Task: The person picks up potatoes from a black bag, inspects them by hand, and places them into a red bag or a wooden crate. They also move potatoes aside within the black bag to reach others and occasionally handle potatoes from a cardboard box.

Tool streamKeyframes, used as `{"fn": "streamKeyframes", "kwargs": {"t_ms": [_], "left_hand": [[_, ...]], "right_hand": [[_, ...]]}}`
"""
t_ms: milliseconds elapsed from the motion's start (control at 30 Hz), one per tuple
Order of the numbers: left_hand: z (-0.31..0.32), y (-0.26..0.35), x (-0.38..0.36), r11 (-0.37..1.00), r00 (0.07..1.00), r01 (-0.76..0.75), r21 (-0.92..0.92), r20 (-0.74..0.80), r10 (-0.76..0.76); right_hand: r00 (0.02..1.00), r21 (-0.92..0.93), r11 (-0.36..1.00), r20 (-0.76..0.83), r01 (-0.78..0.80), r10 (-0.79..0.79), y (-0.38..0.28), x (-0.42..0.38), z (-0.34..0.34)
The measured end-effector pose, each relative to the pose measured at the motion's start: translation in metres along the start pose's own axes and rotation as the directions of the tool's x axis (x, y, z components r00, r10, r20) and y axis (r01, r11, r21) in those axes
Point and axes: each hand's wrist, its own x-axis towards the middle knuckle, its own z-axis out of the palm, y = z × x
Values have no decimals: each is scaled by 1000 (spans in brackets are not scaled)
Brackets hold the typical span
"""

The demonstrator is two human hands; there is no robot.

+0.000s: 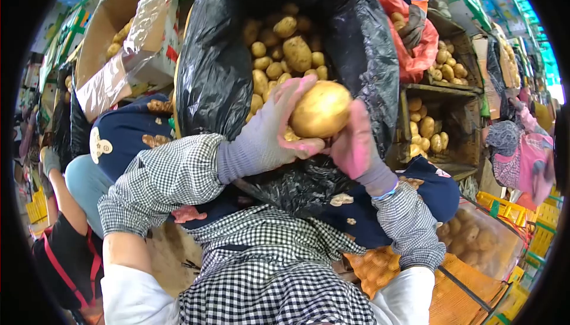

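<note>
A large pale-yellow potato (322, 109) is held between my two gloved hands. My left hand (270, 126), in a grey glove with pink fingers, wraps around its left side. From the right, my right hand (359, 144) presses against the potato, fingers curled partly out of sight beneath it. Just beyond my hands, a black plastic bag (214, 57) gapes wide, lining a container. Several smaller potatoes (297, 53) lie inside the bag, some marked with soil.
At the left stands a cardboard box (122, 63) with potatoes. On the right, wooden crates (445, 117) hold potatoes below a red bag (415, 57), where another person's gloved hand (414, 31) reaches. An orange mesh sack (469, 280) lies lower right. Other people are at both sides.
</note>
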Motion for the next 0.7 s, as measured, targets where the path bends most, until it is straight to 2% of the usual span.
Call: {"fn": "streamKeyframes", "kwargs": {"t_ms": [33,67,167,200,267,300,333,367,400,433,467,500,533,600,633,667,700], "left_hand": [[-2,0,0,999,998,49,-24,31,-48],[-4,2,-1,999,998,41,-35,39,-40],[-8,6,-3,999,999,2,-53,33,0],[-9,7,-3,974,996,88,-207,45,-80],[-11,11,1,834,969,246,-494,111,-220],[-12,9,2,874,980,199,-443,68,-189],[-14,6,3,866,975,218,-451,73,-208],[-16,1,2,857,970,240,-457,79,-230],[-17,-5,1,846,963,266,-462,86,-257],[-14,-13,0,771,954,283,-570,83,-289],[-16,-14,-1,755,943,312,-577,96,-317],[-18,-14,0,741,934,337,-582,105,-342],[-19,-15,2,726,923,360,-586,113,-367],[-20,-14,2,748,930,348,-566,110,-350],[-21,-15,2,767,932,347,-540,112,-343],[-22,-15,2,786,935,345,-513,114,-335],[-24,-16,3,822,937,344,-454,109,-332]], "right_hand": [[999,10,1000,28,-16,16,3,-1,-2],[1000,-56,998,-27,-2,0,4,-3,-1],[999,-16,999,-23,30,-30,-3,-3,-2],[997,22,998,-38,63,-62,-7,-2,-4],[993,82,990,-30,119,-117,-28,-1,-11],[970,24,973,-80,230,-228,-45,2,-13],[934,-37,942,-121,334,-336,-63,7,-18],[817,-631,643,-26,433,-576,-85,15,-47],[726,-732,511,-33,451,-687,-107,27,-65],[619,-824,376,-39,423,-784,-129,38,-82],[550,-587,609,-306,533,-777,-149,51,-87],[406,-811,372,-185,452,-895,-169,64,-103],[279,-947,101,-12,306,-960,-186,77,-124],[225,-989,-146,145,11,-964,-199,105,-174],[218,-955,-262,228,-142,-949,-199,115,-203],[482,-989,-87,18,-122,-876,-198,121,-233],[423,-965,-156,53,-212,-904,-184,130,-276]]}}
